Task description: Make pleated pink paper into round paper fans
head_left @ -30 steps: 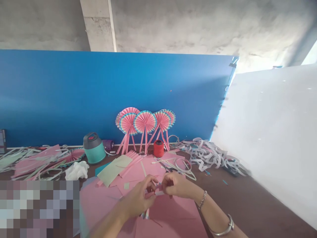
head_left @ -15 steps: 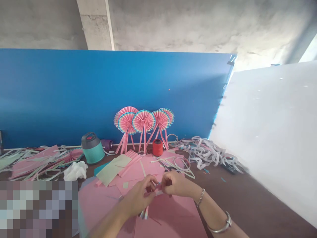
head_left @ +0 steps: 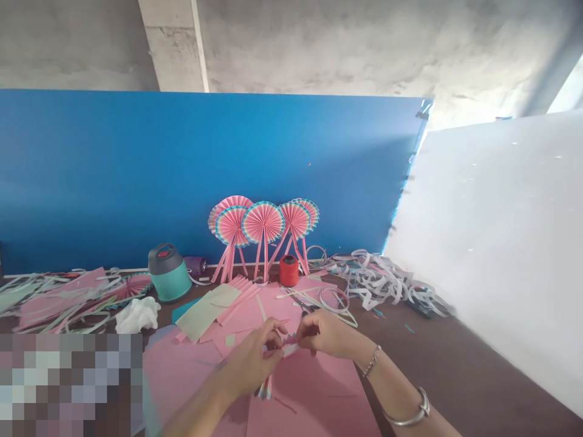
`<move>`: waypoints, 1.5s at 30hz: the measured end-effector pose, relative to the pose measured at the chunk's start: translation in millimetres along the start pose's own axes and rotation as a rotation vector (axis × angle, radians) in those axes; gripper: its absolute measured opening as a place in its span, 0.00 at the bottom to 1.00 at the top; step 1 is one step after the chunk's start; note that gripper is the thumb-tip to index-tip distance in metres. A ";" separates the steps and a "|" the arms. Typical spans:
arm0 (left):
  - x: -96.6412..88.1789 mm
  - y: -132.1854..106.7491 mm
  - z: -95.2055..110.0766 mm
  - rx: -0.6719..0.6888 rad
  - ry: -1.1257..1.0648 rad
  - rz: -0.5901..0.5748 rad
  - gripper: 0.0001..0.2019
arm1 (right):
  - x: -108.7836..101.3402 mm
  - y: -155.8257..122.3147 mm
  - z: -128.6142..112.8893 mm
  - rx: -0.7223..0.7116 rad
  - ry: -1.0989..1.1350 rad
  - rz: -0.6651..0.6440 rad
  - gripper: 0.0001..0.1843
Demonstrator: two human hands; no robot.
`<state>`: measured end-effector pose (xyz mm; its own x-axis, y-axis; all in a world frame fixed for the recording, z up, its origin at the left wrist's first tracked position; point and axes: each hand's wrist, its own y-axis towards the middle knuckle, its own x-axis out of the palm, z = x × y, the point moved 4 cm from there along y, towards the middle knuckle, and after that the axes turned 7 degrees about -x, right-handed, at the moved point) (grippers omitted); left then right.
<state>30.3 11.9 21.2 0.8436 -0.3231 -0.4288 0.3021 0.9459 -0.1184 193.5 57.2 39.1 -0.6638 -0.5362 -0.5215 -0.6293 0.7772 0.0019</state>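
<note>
My left hand [head_left: 250, 361] is closed in a pinch on a folded pink paper piece [head_left: 289, 348] with a pale strip along it. Below that hand, a pleated end with coloured stripes [head_left: 265, 389] sticks out. At the right end of the folded paper, the thumb and fingers of my right hand [head_left: 328, 334] are pressed together; whether they grip the paper or something finer is hidden. Both hands hover just above large pink sheets [head_left: 314, 400]. Scissors [head_left: 306, 305] lie just beyond my right hand, partly covered by it.
Finished pink paper fans [head_left: 263, 223] lean against a blue panel [head_left: 136, 170]. In front stands a red thread spool [head_left: 289, 271]. Curled paper strips [head_left: 378, 279] heap at right. A teal container [head_left: 170, 279] and crumpled white tissue [head_left: 136, 314] are at left, near green paper [head_left: 207, 312].
My right fingers have shifted slightly at the end of the folded paper, and more of its pale strip shows between the hands. My left hand keeps its hold.
</note>
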 end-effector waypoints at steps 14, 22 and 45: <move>-3.4 3.9 -5.4 -0.005 0.027 0.023 0.12 | -3.6 -0.1 6.6 -0.001 0.011 0.065 0.13; -3.2 3.4 -3.9 -0.027 0.005 0.027 0.11 | -6.2 0.3 10.1 0.005 -0.074 0.115 0.11; -10.1 0.6 1.6 0.010 -0.086 -0.043 0.09 | -15.5 7.4 24.4 0.033 0.011 0.259 0.06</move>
<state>22.7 15.7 26.9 0.8647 -0.3655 -0.3446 0.3433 0.9308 -0.1256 209.0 79.3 26.4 -0.8058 -0.3212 -0.4976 -0.4242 0.8993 0.1065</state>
